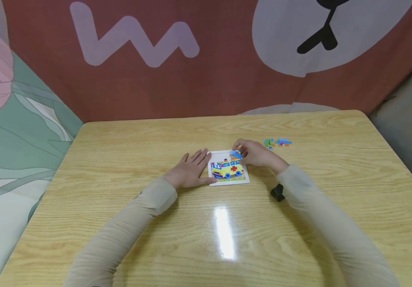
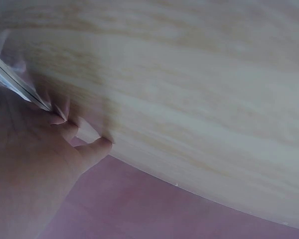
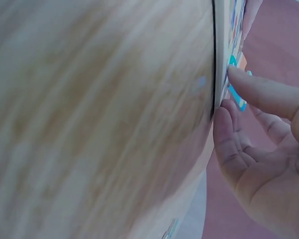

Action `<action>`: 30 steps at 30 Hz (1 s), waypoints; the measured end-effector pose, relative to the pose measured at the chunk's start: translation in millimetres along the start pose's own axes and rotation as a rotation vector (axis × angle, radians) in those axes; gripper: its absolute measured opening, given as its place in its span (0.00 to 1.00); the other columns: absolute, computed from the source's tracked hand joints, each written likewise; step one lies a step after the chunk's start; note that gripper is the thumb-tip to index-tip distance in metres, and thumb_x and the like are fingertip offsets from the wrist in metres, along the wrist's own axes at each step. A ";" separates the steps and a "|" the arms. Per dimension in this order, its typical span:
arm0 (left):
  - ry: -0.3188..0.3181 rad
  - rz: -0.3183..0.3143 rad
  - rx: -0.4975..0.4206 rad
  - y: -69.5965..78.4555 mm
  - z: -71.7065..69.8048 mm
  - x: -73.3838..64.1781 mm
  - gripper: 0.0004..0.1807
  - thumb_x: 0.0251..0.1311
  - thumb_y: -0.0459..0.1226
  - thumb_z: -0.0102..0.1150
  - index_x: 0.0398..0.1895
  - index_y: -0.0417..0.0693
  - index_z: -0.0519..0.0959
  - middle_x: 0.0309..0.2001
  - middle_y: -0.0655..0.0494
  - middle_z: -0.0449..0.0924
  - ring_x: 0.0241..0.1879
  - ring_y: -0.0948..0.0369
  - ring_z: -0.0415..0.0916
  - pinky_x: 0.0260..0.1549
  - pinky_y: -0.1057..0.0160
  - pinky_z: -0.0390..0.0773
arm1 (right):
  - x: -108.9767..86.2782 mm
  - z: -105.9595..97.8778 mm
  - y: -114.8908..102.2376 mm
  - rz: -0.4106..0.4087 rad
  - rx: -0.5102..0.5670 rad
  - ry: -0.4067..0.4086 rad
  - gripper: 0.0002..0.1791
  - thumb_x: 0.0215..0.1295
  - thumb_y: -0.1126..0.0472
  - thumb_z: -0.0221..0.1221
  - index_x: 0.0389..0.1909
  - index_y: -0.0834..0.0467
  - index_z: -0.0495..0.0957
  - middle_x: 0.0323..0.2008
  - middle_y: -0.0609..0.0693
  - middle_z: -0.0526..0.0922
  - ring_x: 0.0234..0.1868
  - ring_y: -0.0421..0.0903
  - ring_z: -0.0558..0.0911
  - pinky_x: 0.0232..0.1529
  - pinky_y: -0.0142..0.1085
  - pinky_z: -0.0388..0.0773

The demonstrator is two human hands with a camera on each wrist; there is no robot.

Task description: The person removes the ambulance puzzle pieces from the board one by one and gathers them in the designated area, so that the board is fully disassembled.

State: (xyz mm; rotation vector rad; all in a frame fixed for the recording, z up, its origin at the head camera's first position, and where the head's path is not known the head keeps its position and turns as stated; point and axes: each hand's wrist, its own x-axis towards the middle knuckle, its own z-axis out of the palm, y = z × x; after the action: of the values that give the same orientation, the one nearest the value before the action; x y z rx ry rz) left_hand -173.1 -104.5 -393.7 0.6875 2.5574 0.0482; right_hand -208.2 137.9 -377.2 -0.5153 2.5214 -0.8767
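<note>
A white-framed jigsaw puzzle [image 1: 230, 183] lies on the table, its picture a yellow ambulance with a red cross. The upper left of its inside is plain white. My left hand [image 1: 190, 171] rests at the frame's left side, fingers spread and thumb over the lower left corner. At the upper right corner my right hand [image 1: 255, 153] pinches a blue puzzle piece [image 1: 235, 154]. In the right wrist view this piece [image 3: 237, 97] stands tilted at the board's edge, beside the thumb. The left wrist view shows the left fingers at the frame's edge [image 2: 21, 84].
Several loose puzzle pieces [image 1: 283, 142] in green, blue and orange lie on the table [image 1: 177, 247] beyond the right hand. A small black object [image 1: 277, 193] shows by the right cuff. Behind the table's far edge hangs a red-brown printed backdrop [image 1: 220, 87].
</note>
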 end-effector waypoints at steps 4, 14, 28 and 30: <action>0.001 0.002 -0.002 0.0 -0.1 0.9 0.51 0.61 0.70 0.33 0.77 0.54 0.32 0.78 0.57 0.26 0.78 0.57 0.27 0.74 0.44 0.36 | 0.3 -0.5 2.3 0.000 0.028 0.034 0.17 0.60 0.72 0.61 0.50 0.61 0.73 0.40 0.59 0.77 0.40 0.51 0.75 0.42 0.38 0.74; 0.001 0.007 0.000 -0.7 -0.5 2.1 0.51 0.61 0.71 0.33 0.77 0.54 0.31 0.78 0.56 0.25 0.78 0.57 0.27 0.74 0.44 0.36 | -2.8 -5.1 3.7 -0.032 0.106 0.055 0.15 0.59 0.71 0.62 0.48 0.58 0.78 0.34 0.55 0.77 0.38 0.51 0.78 0.39 0.35 0.76; 0.001 0.011 -0.008 -0.8 0.7 0.2 0.51 0.61 0.70 0.33 0.76 0.54 0.31 0.78 0.56 0.25 0.78 0.57 0.27 0.74 0.44 0.36 | -12.0 -16.9 8.5 0.020 0.241 0.057 0.19 0.66 0.67 0.55 0.58 0.61 0.76 0.49 0.63 0.80 0.49 0.53 0.79 0.45 0.40 0.78; 0.003 0.013 -0.007 -0.6 0.7 -0.1 0.51 0.61 0.70 0.33 0.77 0.54 0.31 0.78 0.56 0.25 0.78 0.57 0.27 0.74 0.44 0.36 | -15.1 -20.5 8.7 0.024 0.259 0.065 0.19 0.67 0.67 0.53 0.59 0.61 0.75 0.48 0.63 0.80 0.47 0.53 0.79 0.46 0.41 0.78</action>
State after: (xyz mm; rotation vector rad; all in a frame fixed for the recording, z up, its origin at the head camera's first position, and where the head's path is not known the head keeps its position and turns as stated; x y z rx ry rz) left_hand -173.1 -105.1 -394.4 0.7025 2.5541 0.0619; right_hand -207.5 161.4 -364.2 -0.3778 2.4153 -1.2065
